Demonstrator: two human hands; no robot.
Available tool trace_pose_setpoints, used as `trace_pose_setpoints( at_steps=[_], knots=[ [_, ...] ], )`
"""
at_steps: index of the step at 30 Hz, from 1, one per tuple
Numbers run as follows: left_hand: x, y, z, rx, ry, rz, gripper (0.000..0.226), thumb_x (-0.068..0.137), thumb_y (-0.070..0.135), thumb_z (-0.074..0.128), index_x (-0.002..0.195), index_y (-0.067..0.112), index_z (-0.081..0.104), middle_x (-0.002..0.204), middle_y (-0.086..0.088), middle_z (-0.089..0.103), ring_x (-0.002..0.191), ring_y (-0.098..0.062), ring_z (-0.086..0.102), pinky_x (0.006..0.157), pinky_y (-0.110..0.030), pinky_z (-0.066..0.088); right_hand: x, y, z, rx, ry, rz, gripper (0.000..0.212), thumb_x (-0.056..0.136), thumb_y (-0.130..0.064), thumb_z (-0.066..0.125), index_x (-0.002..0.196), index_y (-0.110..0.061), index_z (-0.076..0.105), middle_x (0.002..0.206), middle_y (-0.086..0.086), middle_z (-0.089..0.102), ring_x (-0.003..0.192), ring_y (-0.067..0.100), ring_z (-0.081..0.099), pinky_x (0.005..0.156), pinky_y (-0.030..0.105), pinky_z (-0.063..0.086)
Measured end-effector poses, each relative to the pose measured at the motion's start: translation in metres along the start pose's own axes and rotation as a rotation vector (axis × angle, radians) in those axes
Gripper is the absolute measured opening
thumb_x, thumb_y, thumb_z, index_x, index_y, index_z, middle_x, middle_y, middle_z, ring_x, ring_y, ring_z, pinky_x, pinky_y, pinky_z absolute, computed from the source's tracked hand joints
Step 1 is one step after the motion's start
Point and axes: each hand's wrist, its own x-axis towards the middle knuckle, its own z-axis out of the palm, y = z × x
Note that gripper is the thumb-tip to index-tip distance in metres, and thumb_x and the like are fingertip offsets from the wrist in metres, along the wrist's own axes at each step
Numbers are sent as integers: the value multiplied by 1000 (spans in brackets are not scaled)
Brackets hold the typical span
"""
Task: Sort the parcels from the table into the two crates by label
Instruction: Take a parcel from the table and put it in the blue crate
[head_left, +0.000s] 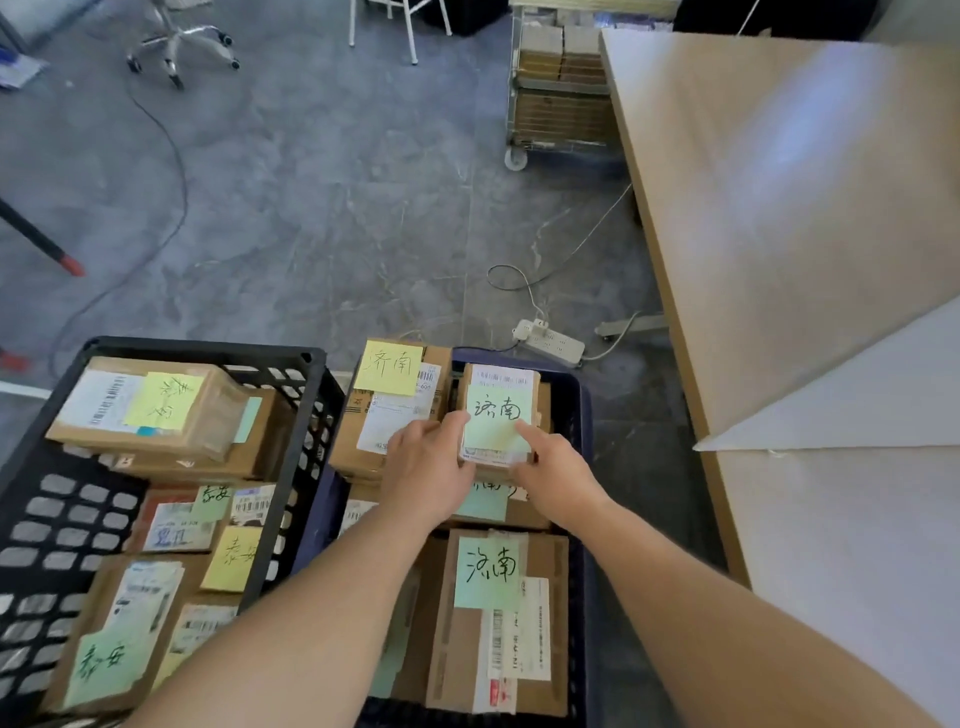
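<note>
forearms reach over the blue crate (579, 410), left hand (426, 467) gripping the small parcel (498, 415) by its left edge, right hand (558, 475) clamped on its right corner atop the stack: set it flat, label up, w/ edges squared, then release.

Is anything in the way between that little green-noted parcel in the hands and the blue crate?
Nothing visible is. The left hand and right hand are both on the small parcel, and it is already over the blue crate, above the parcels stacked inside. Whether it rests on them yet, I cannot tell.
</note>
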Motion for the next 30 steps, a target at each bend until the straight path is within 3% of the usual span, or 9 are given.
trace_pose_setpoints(
  at_steps=[2,6,12,17,21,23,26,30],
  knots=[
    [12,-2,0,41,10,9,56,98,31,53,149,29,30,145,-4,44,135,-26,31,109,-36,27,16,-1,1,-14,-15,-5,60,100,-19,48,153,-28,22,145,5,41,95,16,58,63,20,46],
    [26,-9,3,69,24,38,54,100,26,48,150,24,29,146,0,44,133,-22,32,106,-33,29,38,-4,7,-64,-57,-11,62,100,-16,48,154,-26,20,150,5,34,112,18,55,64,17,46],
    [35,-22,20,138,7,77,56,99,26,48,150,17,29,155,-3,23,141,-21,21,112,-34,24,45,-7,12,-138,-41,-25,65,99,-12,50,154,-27,20,154,4,28,122,20,49,84,26,51],
    [26,-26,8,87,-30,135,59,97,25,50,150,17,26,157,-3,18,141,-21,20,113,-34,26,27,-14,21,-228,-3,-3,72,97,-15,55,154,-28,14,159,6,14,139,24,34,107,36,42],
    [-5,-23,-9,139,-63,182,61,100,27,46,153,17,19,162,-5,7,146,-23,14,117,-35,18,-15,-16,29,-293,113,48,63,95,-16,53,151,-30,27,156,1,21,128,21,45,89,35,54],
    [-25,-21,-18,168,-87,226,62,100,28,46,153,16,18,163,-6,5,147,-24,13,118,-34,16,-42,-21,28,-341,138,71,59,95,-16,52,148,-29,31,153,1,25,126,22,45,84,33,53],
    [-58,-19,-32,229,-122,281,63,100,33,46,154,15,17,163,-7,0,148,-24,8,119,-37,14,-84,-33,21,-438,149,119,54,94,-15,54,144,-22,34,152,6,24,135,27,33,93,39,47],
    [-108,-13,-51,307,-195,358,68,102,39,41,156,17,7,163,-9,-11,150,-25,-5,120,-40,1,-145,-51,23,-518,225,127,66,94,-30,59,150,-32,25,161,3,12,145,28,20,103,44,42]
  ],
)
